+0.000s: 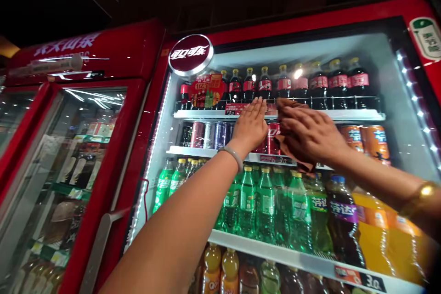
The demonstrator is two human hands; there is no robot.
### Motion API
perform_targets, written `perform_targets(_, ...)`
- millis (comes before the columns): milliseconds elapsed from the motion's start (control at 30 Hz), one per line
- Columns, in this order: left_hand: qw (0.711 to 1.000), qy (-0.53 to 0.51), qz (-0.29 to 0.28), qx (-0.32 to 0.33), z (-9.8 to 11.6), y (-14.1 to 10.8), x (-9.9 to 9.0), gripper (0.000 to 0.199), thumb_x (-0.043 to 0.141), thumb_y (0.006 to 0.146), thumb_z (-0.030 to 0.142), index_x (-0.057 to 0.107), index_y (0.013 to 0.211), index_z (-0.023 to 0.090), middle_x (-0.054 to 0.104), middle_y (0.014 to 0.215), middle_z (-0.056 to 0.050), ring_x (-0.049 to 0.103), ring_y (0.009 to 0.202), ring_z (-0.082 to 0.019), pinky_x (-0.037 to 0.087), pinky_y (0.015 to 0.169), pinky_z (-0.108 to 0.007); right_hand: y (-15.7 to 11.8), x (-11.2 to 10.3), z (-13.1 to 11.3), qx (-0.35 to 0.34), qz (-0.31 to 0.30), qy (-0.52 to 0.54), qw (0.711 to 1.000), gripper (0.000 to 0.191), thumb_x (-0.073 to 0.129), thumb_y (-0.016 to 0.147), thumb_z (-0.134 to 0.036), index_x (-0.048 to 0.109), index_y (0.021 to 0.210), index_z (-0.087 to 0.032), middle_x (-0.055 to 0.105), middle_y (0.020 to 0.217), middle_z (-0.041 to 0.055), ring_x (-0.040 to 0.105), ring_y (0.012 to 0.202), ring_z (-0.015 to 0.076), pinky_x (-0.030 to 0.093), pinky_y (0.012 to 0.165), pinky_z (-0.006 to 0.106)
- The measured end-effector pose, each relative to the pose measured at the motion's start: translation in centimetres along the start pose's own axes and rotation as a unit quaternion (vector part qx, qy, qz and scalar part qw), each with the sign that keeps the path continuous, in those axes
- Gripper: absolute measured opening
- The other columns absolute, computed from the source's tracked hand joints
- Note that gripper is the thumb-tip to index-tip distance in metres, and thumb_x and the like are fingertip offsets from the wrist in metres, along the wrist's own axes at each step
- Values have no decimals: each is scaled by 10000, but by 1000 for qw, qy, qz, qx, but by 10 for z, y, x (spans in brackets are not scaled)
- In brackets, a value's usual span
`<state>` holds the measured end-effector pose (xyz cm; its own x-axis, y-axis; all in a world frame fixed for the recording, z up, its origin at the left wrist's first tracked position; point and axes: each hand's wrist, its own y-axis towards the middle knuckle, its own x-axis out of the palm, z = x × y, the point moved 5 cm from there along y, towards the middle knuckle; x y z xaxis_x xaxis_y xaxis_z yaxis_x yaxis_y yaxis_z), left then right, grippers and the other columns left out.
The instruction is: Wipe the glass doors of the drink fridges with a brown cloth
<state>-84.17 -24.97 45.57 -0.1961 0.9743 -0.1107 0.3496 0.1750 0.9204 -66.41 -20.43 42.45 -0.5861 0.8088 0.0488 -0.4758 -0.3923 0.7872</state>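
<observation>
My left hand (251, 125) lies flat on the glass door of a red drinks fridge (282, 25), fingers stretched out and pointing up. A pale bangle circles that wrist. To its right, my right hand (308, 131) presses a brown cloth (287, 144) against the same glass, part of the cloth hidden under the palm and fingers. A gold bangle sits on the right wrist. Behind the glass, dark cola bottles (264, 83) line the top shelf and cans (208, 135) stand on the one below. Green soda bottles (247, 195) fill the shelf under those.
A round logo sign (191, 53) is fixed at the door's upper left corner. Left of this fridge stands another red fridge (131, 41), and a metal door handle (98, 243) sticks out at the lower left. Orange drink bottles (374, 220) show behind the glass at right.
</observation>
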Motion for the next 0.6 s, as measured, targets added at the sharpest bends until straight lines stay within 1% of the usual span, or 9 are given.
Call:
perform_targets(67, 999, 10, -12, 46, -8, -4, -2, 657, 345, 1025, 247, 267, 1653, 66, 240, 1754, -113, 203, 1641, -187, 153, 1365, -360, 6, -1, 19, 83, 17, -24, 996, 493, 546, 969, -490, 596, 1408, -272, 505, 1609, 110, 475, 1425, 358, 384, 1150, 544)
perform_targets(133, 995, 19, -21, 96, -20, -9, -5, 649, 340, 1029, 254, 278, 1656, 98, 245, 1755, -85, 207, 1638, -166, 140, 1366, -348, 29, 6, 22, 177, 40, -45, 982, 514, 547, 962, -517, 607, 1390, -239, 484, 1613, 165, 458, 1415, 415, 389, 1108, 612)
perform_targets(233, 989, 29, -19, 145, -45, -19, -12, 644, 326, 1034, 265, 281, 1654, 97, 268, 1750, -73, 219, 1635, -164, 129, 1366, -357, 75, 26, -17, 243, 53, -61, 967, 556, 534, 965, -525, 589, 1411, -198, 416, 1649, 199, 396, 1458, 464, 358, 1095, 704)
perform_targets(333, 989, 28, -9, 146, -82, -36, -19, 650, 323, 1034, 275, 281, 1647, 65, 281, 1745, -99, 232, 1634, -187, 136, 1364, -379, 98, 42, -74, 196, 38, -62, 978, 507, 484, 993, -481, 605, 1411, -221, 424, 1656, 155, 385, 1489, 424, 340, 1135, 693)
perform_targets(433, 991, 23, -21, 131, -122, -60, -26, 649, 313, 1026, 265, 292, 1646, 74, 280, 1745, -102, 242, 1631, -183, 153, 1362, -392, 84, 41, -101, 78, 2, -21, 997, 456, 489, 989, -482, 653, 1376, -305, 504, 1614, 80, 414, 1495, 344, 341, 1191, 601)
perform_targets(500, 990, 23, -34, 138, -143, -75, -31, 651, 301, 1019, 250, 290, 1651, 96, 281, 1747, -82, 237, 1631, -165, 145, 1364, -385, 73, 38, -90, 21, -21, 29, 999, 439, 478, 971, -562, 723, 1272, -358, 588, 1538, 74, 493, 1434, 307, 382, 1167, 533)
perform_targets(533, 988, 23, -40, 147, -152, -81, -34, 653, 297, 1016, 246, 286, 1655, 109, 280, 1750, -67, 230, 1633, -157, 136, 1366, -380, 73, 38, -78, 20, -18, 45, 999, 492, 461, 944, -652, 768, 1185, -352, 625, 1490, 109, 530, 1390, 315, 409, 1119, 527)
perform_targets(567, 987, 23, -45, 153, -161, -84, -37, 654, 293, 1015, 243, 284, 1657, 118, 282, 1752, -54, 223, 1634, -153, 127, 1367, -372, 79, 41, -64, 53, -11, 40, 998, 589, 435, 911, -746, 798, 1114, -328, 656, 1438, 148, 558, 1350, 327, 432, 1051, 532)
perform_targets(600, 987, 23, -49, 153, -169, -86, -38, 655, 291, 1015, 243, 283, 1659, 119, 284, 1753, -47, 218, 1635, -155, 119, 1368, -367, 90, 47, -50, 123, -3, 14, 992, 689, 399, 891, -820, 810, 1095, -306, 682, 1389, 167, 598, 1288, 321, 449, 968, 528)
